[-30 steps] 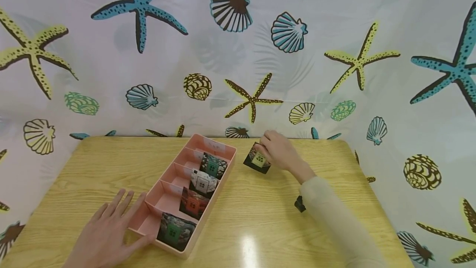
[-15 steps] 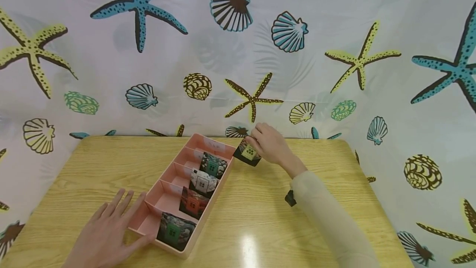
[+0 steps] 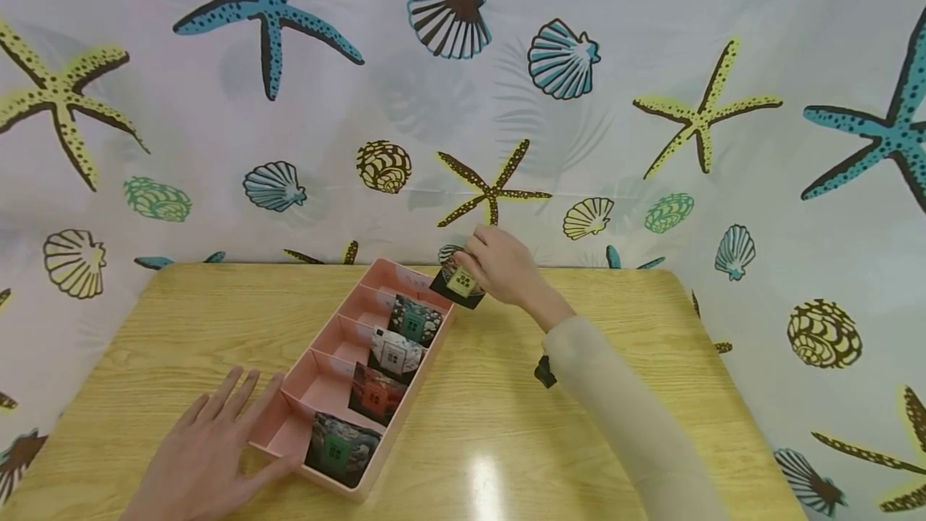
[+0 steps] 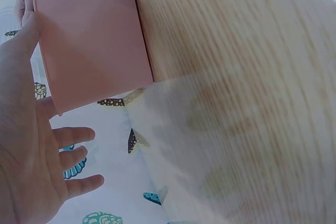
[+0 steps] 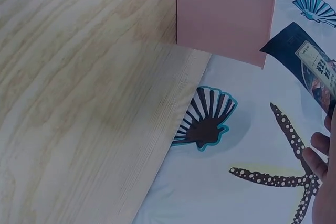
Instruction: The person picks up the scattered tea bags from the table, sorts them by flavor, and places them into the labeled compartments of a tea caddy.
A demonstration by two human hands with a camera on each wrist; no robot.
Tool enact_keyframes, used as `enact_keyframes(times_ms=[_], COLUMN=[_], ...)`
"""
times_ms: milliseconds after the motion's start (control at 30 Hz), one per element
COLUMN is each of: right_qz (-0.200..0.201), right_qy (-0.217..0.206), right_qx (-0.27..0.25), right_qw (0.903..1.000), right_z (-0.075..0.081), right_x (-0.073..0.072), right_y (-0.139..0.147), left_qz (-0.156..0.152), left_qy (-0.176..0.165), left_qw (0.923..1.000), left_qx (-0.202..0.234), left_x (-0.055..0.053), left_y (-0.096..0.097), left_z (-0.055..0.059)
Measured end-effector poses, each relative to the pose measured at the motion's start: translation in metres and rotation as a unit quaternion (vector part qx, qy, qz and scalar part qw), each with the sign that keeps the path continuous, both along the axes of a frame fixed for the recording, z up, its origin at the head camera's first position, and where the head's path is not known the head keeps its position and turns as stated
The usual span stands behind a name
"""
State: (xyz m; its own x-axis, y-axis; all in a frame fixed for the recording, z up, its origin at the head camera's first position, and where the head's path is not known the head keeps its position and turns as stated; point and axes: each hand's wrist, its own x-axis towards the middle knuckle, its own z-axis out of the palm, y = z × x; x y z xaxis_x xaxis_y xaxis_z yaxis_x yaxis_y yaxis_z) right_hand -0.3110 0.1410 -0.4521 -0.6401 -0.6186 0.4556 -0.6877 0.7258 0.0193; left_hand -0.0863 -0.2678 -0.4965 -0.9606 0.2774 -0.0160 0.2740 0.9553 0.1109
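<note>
My right hand (image 3: 502, 268) pinches a dark packet with a pale yellow label (image 3: 460, 283). The packet is tilted and overlaps the far right corner of a long pink divided box (image 3: 321, 392) in the head view. In the right wrist view, that packet (image 5: 307, 64) appears beside the box's pink wall (image 5: 226, 14). My left hand (image 3: 210, 449) rests at the box's near left corner, fingers straight and spread, thumb by the near edge. Standing in separate compartments are packets with green (image 3: 342, 450), red (image 3: 376, 395), white (image 3: 396, 356) and teal (image 3: 415, 320) labels.
The box stands on a light wooden table (image 3: 477, 416). Behind and around the table hangs a white curtain (image 3: 434, 103) printed with starfish and shells. A small black device (image 3: 544, 372) shows under my right wrist.
My right hand has carried the yellow-labelled packet left and away from me, from beside the box to its far right corner. The left hand and the box have stayed put.
</note>
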Motion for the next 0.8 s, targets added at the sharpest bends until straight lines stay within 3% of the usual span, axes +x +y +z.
enact_keyframes(times_ms=[600, 800], right_qz=[-0.005, -0.005], right_qy=[-0.018, -0.019], right_qx=[-0.012, 0.006], right_qw=[0.9998, 0.9998], right_z=[0.003, 0.003], right_x=[-0.010, -0.011], right_y=[-0.032, -0.041], left_qz=[0.002, 0.002], left_qy=[-0.001, 0.003], left_qw=[1.0000, 1.0000], left_qx=[0.000, -0.002], left_x=[-0.001, 0.000], left_y=[0.000, 0.001], left_z=[-0.001, -0.001])
